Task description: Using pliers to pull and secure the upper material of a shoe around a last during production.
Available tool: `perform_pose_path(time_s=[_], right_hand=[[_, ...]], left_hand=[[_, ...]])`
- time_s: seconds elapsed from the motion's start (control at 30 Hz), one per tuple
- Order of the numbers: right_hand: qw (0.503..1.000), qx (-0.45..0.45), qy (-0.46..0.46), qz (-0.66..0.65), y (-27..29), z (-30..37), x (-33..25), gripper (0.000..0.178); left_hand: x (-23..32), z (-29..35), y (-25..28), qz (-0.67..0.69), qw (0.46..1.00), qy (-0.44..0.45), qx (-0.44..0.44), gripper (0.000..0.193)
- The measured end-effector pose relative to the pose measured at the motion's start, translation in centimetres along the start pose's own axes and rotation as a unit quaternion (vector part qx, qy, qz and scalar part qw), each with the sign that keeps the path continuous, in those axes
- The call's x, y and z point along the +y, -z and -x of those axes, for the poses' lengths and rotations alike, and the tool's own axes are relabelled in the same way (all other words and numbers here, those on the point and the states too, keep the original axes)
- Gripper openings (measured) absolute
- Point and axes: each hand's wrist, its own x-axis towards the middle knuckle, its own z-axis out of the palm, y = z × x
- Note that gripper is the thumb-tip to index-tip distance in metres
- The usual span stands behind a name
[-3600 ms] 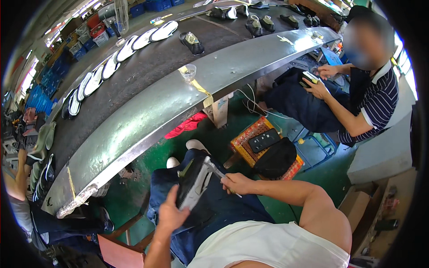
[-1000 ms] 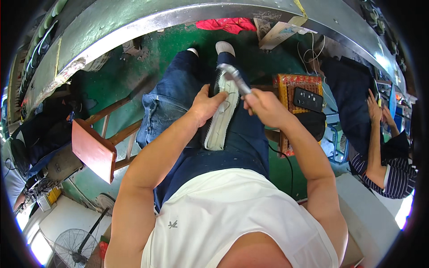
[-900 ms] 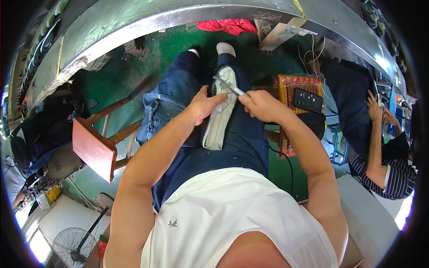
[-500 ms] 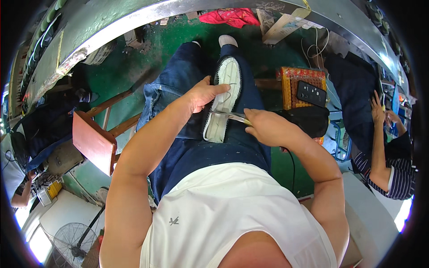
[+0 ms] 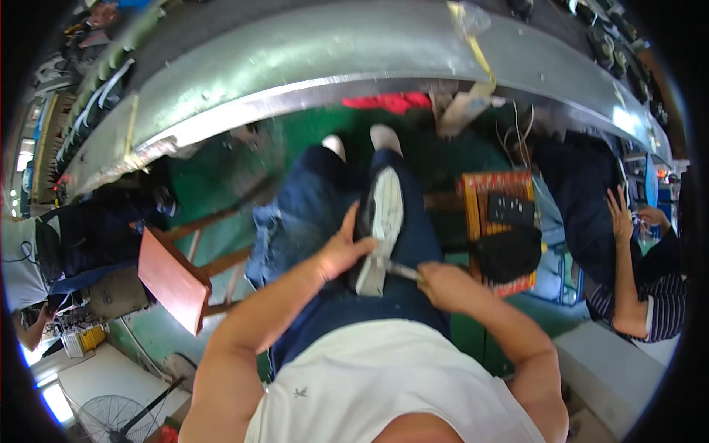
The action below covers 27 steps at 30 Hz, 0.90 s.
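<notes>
A dark shoe with a white sole (image 5: 380, 225) lies sole-up along my right thigh. My left hand (image 5: 345, 251) presses against its left side and steadies it. My right hand (image 5: 447, 284) is closed around the handle of a thin metal tool (image 5: 399, 270), whose tip touches the heel end of the sole. The picture is blurred by head motion.
A long metal conveyor edge (image 5: 310, 66) curves across the top. A red wooden stool (image 5: 173, 277) stands to my left. To my right sit a patterned box (image 5: 502, 221) with a dark remote-like object and a black bag (image 5: 509, 255). A seated person (image 5: 628, 251) is at right.
My right hand has drawn the metal tool from the shoe's toe down to its heel end. The view tilted upward, bringing more of the conveyor into sight.
</notes>
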Motion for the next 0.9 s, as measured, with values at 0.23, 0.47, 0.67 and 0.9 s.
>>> perform_pose_path(time_s=[0.23,0.47,0.67,0.9], right_hand=[[0.997,-0.043,0.004,0.066,-1.1,1.0,0.8,0.021],[0.931,-0.293,-0.077,-0.203,3.4,-0.8,3.3,0.031],[0.976,0.044,-0.024,-0.210,2.9,-0.9,-1.6,0.034],[0.969,0.245,-0.005,-0.026,11.0,-0.7,0.0,0.038]], left_hand=[[-4.0,0.1,-4.9,-0.161,0.961,-0.102,0.199,0.097],[-5.7,4.2,-2.7,-0.021,0.999,-0.025,0.001,0.111],[-4.6,3.7,-3.9,-0.122,0.988,-0.056,0.080,0.109],[4.0,8.9,4.5,0.346,0.931,0.113,-0.010,0.081]])
